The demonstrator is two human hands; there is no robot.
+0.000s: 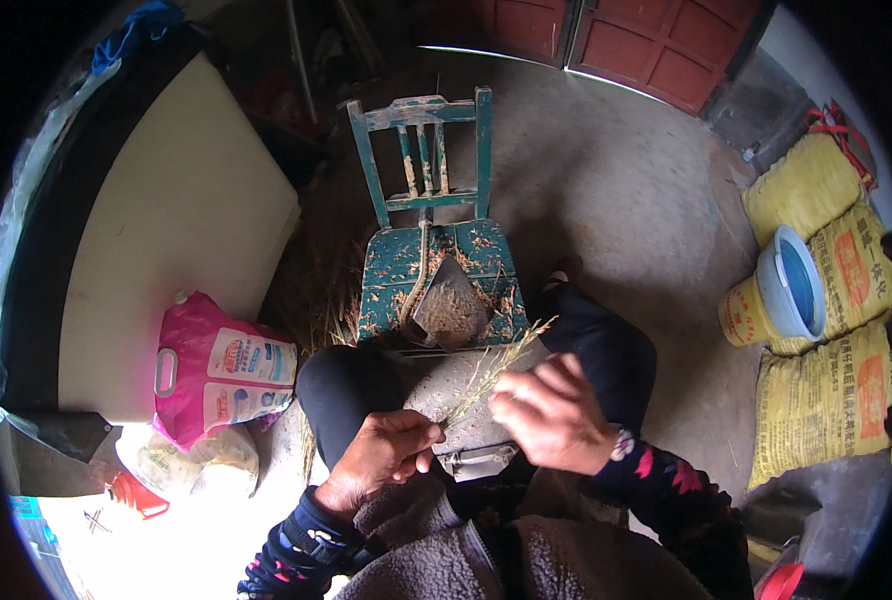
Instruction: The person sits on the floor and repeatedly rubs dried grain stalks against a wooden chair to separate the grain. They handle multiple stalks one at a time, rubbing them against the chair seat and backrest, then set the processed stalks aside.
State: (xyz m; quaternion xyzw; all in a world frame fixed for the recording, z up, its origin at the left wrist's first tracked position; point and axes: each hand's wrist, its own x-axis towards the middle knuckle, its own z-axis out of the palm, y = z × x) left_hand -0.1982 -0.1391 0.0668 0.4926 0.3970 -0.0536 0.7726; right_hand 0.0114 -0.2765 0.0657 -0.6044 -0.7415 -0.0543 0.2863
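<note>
My left hand (389, 450) pinches a small bunch of dry grass stalks (485, 373) between thumb and fingers. The feathery seed heads fan out up and to the right. Close beside them, blurred, is my right hand (554, 416) with curled fingers; whether it grips any stalk I cannot tell. Before my knees stands a worn green wooden chair (386, 281), its seat strewn with reddish-brown plant bits. On the seat rests a dirt-coated, pointed metal tool head (449, 304) with a curved neck (423, 259) running towards the backrest.
A pink refill pouch (190, 367) stands left, by a large pale panel (168, 225). Yellow printed sacks (821, 405) line the right wall, with a blue basin (774, 292) on a yellow bucket (742, 319). Red doors (641, 37) close off the back. Dry stalks (341, 319) lie left of the chair.
</note>
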